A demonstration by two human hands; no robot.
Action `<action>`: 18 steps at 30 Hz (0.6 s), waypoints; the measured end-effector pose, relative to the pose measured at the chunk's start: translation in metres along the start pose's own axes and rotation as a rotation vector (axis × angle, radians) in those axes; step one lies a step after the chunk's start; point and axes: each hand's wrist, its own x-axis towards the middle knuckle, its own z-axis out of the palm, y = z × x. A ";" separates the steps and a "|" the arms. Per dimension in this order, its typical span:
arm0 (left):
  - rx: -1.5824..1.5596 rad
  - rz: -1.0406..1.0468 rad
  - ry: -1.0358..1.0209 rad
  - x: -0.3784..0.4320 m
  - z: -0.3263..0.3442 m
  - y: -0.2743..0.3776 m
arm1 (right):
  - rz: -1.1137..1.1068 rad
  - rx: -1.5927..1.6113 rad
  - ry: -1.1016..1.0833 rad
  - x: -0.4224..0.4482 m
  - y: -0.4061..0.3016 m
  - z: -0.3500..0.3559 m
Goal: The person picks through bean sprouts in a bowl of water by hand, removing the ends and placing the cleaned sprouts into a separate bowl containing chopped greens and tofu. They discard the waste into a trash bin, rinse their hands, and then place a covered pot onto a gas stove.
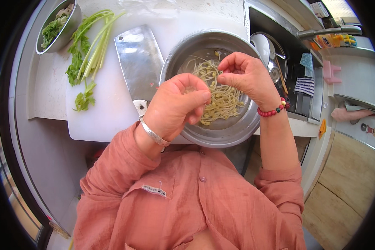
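Observation:
A large round metal basin holds a tangle of soybean sprouts with pale stems and yellow heads, lying in shallow water. Over its left side is my left hand, fingers curled and thumb laid against them; whatever they may enclose is hidden. My right hand hovers over the basin's right side, thumb and index fingertips close together. A sprout stem runs by those fingertips, but whether they pinch it is unclear. Left of the basin a cleaver lies flat on a white cutting board, its handle partly behind my left hand.
Celery stalks with leaves lie across the board's left part. A metal bowl of chopped greens stands at the far left. To the right is a sink with dishes, chopsticks, a faucet and a striped cloth.

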 end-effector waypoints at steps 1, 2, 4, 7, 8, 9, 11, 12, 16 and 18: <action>0.000 0.002 0.001 0.000 0.000 0.000 | -0.010 -0.153 0.103 0.006 0.003 -0.003; 0.004 0.008 -0.008 -0.001 0.001 0.001 | 0.018 -0.340 0.200 0.011 0.004 -0.004; 0.005 0.015 -0.012 -0.003 0.001 0.002 | 0.047 -0.526 0.292 0.020 0.002 -0.001; -0.014 0.007 0.015 -0.006 0.001 0.003 | 0.116 -0.832 0.292 0.029 0.001 0.007; -0.020 0.007 0.011 -0.006 0.000 0.003 | 0.146 -0.888 0.284 0.030 0.000 0.009; -0.025 0.004 0.007 -0.006 0.000 0.002 | 0.179 -0.942 0.276 0.031 0.000 0.010; -0.013 0.009 0.006 -0.005 0.003 0.003 | 0.183 -0.933 0.292 0.035 0.009 0.009; -0.002 0.017 0.009 -0.006 0.003 0.003 | 0.182 -0.924 0.303 0.036 0.012 0.009; -0.061 0.066 0.021 -0.003 0.002 0.000 | 0.141 -0.602 0.242 0.024 0.008 0.006; -0.092 0.102 0.058 0.001 0.001 0.000 | 0.118 -0.116 0.127 0.007 -0.003 0.008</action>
